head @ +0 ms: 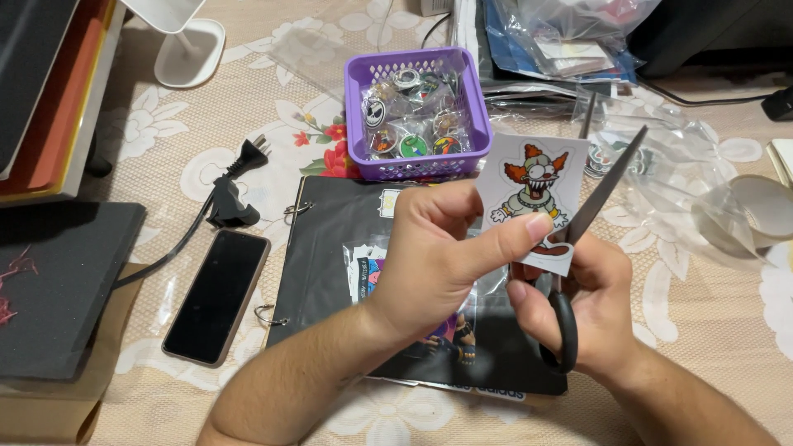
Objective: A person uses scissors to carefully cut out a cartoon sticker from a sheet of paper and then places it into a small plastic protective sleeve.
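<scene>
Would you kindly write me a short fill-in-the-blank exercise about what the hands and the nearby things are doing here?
1. The left hand pinches a clown sticker, while the right hand holds black ____.
2. The basket of bagged badges is coloured ____.
3. The phone lies screen-up to the ____ of the black ring binder.

Missing words: scissors; purple; left

A white sticker sheet printed with a red-haired cartoon clown is held upright above the table, its lower edge pinched. Black scissors stand open at its 3 o'clock edge, blades pointing toward 1 o'clock, handles toward 6 o'clock.
</scene>
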